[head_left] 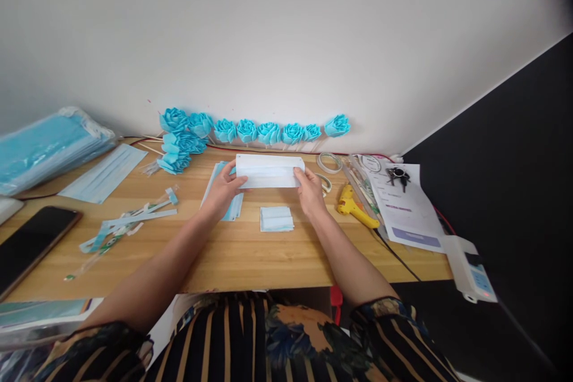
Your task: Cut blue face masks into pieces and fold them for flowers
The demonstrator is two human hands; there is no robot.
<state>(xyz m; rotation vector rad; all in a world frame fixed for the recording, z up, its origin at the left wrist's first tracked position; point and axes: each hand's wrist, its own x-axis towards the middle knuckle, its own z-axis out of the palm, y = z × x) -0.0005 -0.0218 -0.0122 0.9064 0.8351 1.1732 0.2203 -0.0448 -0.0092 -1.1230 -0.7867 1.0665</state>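
Between my two hands a pale face mask (268, 171) is stretched flat above the table, with no ear loops showing on it. My left hand (221, 191) pinches its left end, thumb in front. At the right end my right hand (308, 190) grips it the same way. Under and beside my left hand lie blue mask sheets (233, 209). A small stack of folded mask pieces (276, 219) rests just below the held mask. Scissors (324, 184) lie partly hidden behind my right hand.
Blue fabric flowers (268, 133) line the wall. A yellow glue gun (356, 206), tape roll (329, 162), papers with keys (398, 178) and a power strip (468, 268) are on the right. Mask scraps (128, 224), a phone (38, 242) and packed masks (54, 146) are on the left.
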